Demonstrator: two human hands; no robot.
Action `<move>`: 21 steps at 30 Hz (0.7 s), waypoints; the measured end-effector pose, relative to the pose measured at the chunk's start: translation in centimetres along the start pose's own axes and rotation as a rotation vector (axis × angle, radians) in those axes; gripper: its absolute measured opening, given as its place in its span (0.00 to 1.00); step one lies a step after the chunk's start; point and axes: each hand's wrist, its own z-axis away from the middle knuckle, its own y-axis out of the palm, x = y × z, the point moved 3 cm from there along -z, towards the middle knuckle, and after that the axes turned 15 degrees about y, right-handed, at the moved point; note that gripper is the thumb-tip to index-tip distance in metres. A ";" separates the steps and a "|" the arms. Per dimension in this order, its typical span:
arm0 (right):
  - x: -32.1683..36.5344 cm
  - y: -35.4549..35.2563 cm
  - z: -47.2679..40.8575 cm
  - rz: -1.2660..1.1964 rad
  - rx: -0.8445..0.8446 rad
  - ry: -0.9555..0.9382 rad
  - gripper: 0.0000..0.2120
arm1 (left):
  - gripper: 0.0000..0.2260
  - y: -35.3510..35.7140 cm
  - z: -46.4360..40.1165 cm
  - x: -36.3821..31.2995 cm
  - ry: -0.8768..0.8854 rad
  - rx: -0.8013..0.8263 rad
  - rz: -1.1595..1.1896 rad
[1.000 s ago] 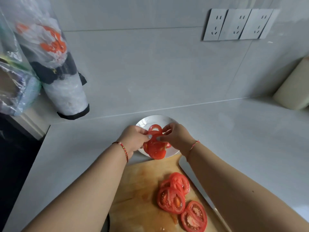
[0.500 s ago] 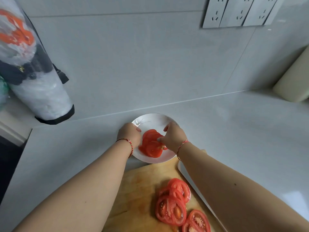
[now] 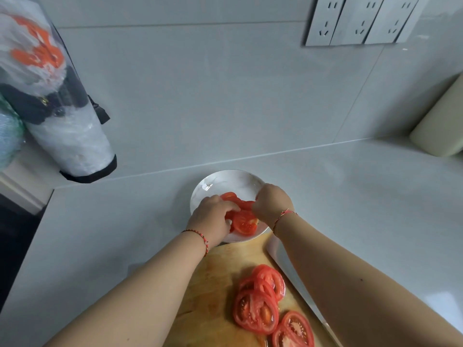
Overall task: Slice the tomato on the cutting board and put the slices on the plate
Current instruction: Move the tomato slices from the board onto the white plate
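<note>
Tomato slices (image 3: 241, 221) between both hands' grips

A pale grey tiled wall (image 3: 225, 101) rises behind the grey desk (image 3: 350, 196). 3 wall sockets (image 3: 363, 20) sit in a row at the upper right. A clear plastic bag (image 3: 50, 96) hangs at left; a cream container (image 3: 441, 126) stands at right. The light is soft and even.

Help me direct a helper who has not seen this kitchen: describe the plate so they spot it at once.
Start at the wooden cutting board near the counter's front edge. Just beyond its far end sits the plate, round, white and shiny. It alone is crockery here, and it holds a few tomato slices.
</note>
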 end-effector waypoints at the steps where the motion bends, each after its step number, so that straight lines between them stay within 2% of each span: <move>1: -0.2 -0.5 -0.2 -0.027 -0.039 0.011 0.10 | 0.17 0.2 0.3 -0.1 0.011 0.001 -0.027; 2: -0.2 -0.9 -0.4 -0.048 -0.076 0.014 0.04 | 0.17 0.2 0.6 -0.2 0.022 -0.002 -0.056; 4: -0.1 -1.2 -0.5 -0.060 -0.082 0.005 0.08 | 0.16 0.0 0.9 -0.3 0.037 -0.009 -0.113; 7: 0.4 -0.1 0.0 0.056 0.066 -0.067 0.07 | 0.17 -0.2 1.2 -0.4 0.016 -0.019 -0.096; 10: 0.8 0.7 -0.1 0.222 0.147 -0.090 0.15 | 0.18 0.2 1.3 -0.3 -0.016 -0.002 -0.044; 12: 0.9 0.5 -0.3 0.259 0.150 -0.085 0.18 | 0.20 0.6 1.2 -0.3 0.005 0.037 -0.095; 16: 0.7 -1.0 -1.2 0.142 0.068 -0.021 0.16 | 0.17 0.5 1.0 -0.3 0.043 0.071 -0.254; 19: 0.5 -1.3 -1.5 0.077 0.049 -0.034 0.07 | 0.14 0.1 1.3 -0.2 0.061 0.083 -0.280; 21: 0.1 -1.1 -1.3 0.046 0.037 -0.057 0.12 | 0.15 -0.2 1.7 -0.3 0.067 0.025 -0.223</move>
